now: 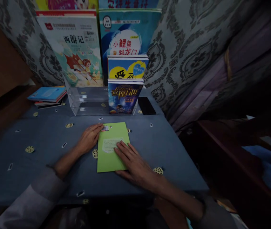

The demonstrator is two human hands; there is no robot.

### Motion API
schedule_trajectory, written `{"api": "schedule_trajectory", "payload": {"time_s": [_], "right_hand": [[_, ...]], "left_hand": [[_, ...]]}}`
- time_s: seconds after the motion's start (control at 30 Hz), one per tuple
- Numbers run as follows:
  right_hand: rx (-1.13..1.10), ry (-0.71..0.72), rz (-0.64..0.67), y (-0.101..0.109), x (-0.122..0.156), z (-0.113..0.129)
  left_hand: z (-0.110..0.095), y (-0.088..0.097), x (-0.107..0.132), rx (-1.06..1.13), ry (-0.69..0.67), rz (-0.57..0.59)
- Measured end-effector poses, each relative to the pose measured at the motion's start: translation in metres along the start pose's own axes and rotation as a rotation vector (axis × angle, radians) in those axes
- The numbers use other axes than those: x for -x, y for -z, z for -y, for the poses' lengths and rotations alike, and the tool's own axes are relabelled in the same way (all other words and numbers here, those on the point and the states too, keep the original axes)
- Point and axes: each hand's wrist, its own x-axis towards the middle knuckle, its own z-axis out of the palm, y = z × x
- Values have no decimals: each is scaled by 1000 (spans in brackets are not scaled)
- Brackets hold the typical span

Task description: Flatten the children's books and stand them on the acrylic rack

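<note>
A thin green book (pixel 109 163) lies flat on the table, showing a barcode at its top left and a pale block of print. My left hand (pixel 90 136) rests at the book's upper left edge, fingers stretched out and their tips touching the corner near the barcode. Spread over the lower right part of the cover is my right hand (pixel 135 162), its fingers lying flat and its thumb by the bottom edge. Neither hand is wrapped round anything.
Behind the book stands a clear display rack (pixel 74 103) holding several upright books, with a dark blue book (pixel 123 98) in front. A black phone (pixel 146 106) lies to its right. At the back left is a book stack (pixel 48 95). The blue tablecloth (pixel 47 165) has a pineapple print.
</note>
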Motion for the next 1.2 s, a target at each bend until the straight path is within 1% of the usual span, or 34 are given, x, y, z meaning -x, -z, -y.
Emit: {"api": "schedule_trajectory", "payload": {"time_s": [0.13,0.33,0.5,0.63,0.8,0.9,1.0,1.1,1.2], "right_hand": [[-1,-9,52,5,1,-3],[-10,8,18,5,1,-4],[-3,-5,36,7,-1,-8],[37,-34,17,7,-5,-16],[38,-77,17,13,-9,-23],[-23,-73,41,23,-9,-26],[-86,-96,65,32,-12,-36],[-95,-203,5,34,-20,-57],[-28,-331,-101,31,-28,-84]], "left_hand": [[-3,-2,1,-13,-2,-18],[-4,-6,2,-71,33,-21],[-4,-6,0,-18,44,-44],[-4,-8,-11,49,32,-43],[-1,-14,-29,57,66,37],[9,-15,-31,-7,134,46],[30,-7,-21,-110,244,28],[53,7,-5,-204,355,22],[70,23,11,-271,455,48]]}}
